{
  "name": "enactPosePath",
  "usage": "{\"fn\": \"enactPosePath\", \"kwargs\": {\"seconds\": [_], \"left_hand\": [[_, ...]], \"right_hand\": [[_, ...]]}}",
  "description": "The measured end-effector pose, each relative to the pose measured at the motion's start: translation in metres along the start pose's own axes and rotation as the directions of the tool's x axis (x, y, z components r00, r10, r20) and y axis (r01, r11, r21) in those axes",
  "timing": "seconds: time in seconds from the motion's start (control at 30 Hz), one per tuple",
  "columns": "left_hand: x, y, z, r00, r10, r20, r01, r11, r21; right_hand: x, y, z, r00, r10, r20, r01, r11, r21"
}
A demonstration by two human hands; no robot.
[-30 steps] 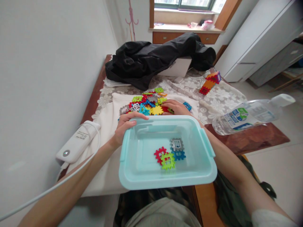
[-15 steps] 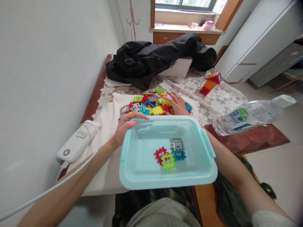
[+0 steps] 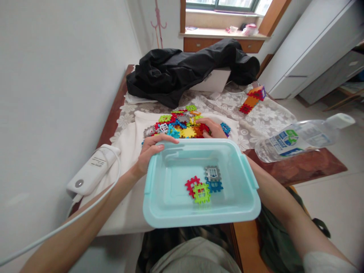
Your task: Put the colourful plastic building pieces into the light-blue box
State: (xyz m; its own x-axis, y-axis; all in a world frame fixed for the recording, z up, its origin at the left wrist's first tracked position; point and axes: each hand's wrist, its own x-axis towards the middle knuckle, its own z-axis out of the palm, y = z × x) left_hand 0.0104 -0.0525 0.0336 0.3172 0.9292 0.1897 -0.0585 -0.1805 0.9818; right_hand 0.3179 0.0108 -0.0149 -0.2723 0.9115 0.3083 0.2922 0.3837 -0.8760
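Note:
My left hand (image 3: pixel 151 151) grips the far left corner of a light-blue plastic bin (image 3: pixel 165 220), fingers over its rim. Inside the bin lie a red notched building block (image 3: pixel 191 185), a lime-green one (image 3: pixel 202 193), a grey one with a white window grid (image 3: pixel 213 173) and a blue one (image 3: pixel 216 185). Beyond the bin is a heap of mixed building blocks (image 3: pixel 173 131). At the heap's right side my right hand (image 3: pixel 213 128) has its fingers curled around a red building block (image 3: pixel 204 129); the bin's rim partly hides the hand and wrist.
A clear plastic bottle (image 3: pixel 298 138) lies on its side at the right. An orange-and-red block structure (image 3: pixel 252 100) is farther back. Black cloth (image 3: pixel 182 72) covers part of a white box (image 3: pixel 214 80). At the left lies a white device (image 3: pixel 93 168) with a cable.
My right hand has drawn back slightly, and its fingers have gone from stretched over the heap to curled at its right side. My left hand and the bin hold still.

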Motion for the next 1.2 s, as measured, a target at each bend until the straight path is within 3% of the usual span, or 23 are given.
{"fn": "enactPosePath", "kwargs": {"seconds": [0.3, 0.4, 0.53, 0.63, 0.73, 0.83, 0.93, 1.0, 1.1, 1.2], "left_hand": [[0.001, 0.000, 0.001, 1.000, -0.012, -0.011, 0.012, 1.000, 0.000], [0.001, 0.001, 0.002, 1.000, -0.014, -0.009, 0.014, 1.000, -0.016], [0.001, 0.002, 0.002, 1.000, -0.007, -0.007, 0.007, 1.000, -0.015], [0.001, 0.002, 0.002, 1.000, -0.002, -0.005, 0.002, 1.000, -0.030], [0.001, 0.002, 0.003, 1.000, 0.005, 0.001, -0.005, 1.000, -0.026], [0.002, 0.005, 0.003, 1.000, 0.004, -0.001, -0.004, 1.000, -0.017], [0.002, 0.006, 0.003, 1.000, -0.010, -0.001, 0.010, 1.000, -0.009], [0.002, 0.006, 0.002, 1.000, -0.011, -0.002, 0.011, 1.000, -0.012], [0.002, 0.004, 0.002, 1.000, 0.001, -0.004, -0.001, 1.000, -0.027], [0.001, 0.002, 0.001, 1.000, 0.013, 0.003, -0.013, 1.000, -0.023]], "right_hand": [[0.000, 0.004, 0.002, 0.977, -0.152, -0.151, 0.108, 0.958, -0.266], [-0.002, 0.006, 0.001, 0.965, -0.179, -0.193, 0.119, 0.951, -0.286], [-0.003, 0.007, 0.002, 0.953, -0.088, -0.289, 0.054, 0.991, -0.124], [0.003, 0.003, 0.001, 0.912, 0.010, -0.411, 0.057, 0.987, 0.150], [0.012, -0.004, -0.007, 0.953, 0.091, -0.290, 0.067, 0.869, 0.491], [0.016, -0.010, -0.016, 0.986, 0.106, -0.126, 0.010, 0.723, 0.691], [0.016, -0.012, -0.020, 0.989, 0.107, -0.103, 0.009, 0.646, 0.764], [0.015, -0.016, -0.022, 0.989, 0.106, -0.104, 0.012, 0.639, 0.769], [0.014, -0.030, -0.028, 0.987, 0.097, -0.131, 0.025, 0.703, 0.711], [0.007, -0.052, -0.036, 0.984, -0.016, -0.176, 0.126, 0.763, 0.634]]}}
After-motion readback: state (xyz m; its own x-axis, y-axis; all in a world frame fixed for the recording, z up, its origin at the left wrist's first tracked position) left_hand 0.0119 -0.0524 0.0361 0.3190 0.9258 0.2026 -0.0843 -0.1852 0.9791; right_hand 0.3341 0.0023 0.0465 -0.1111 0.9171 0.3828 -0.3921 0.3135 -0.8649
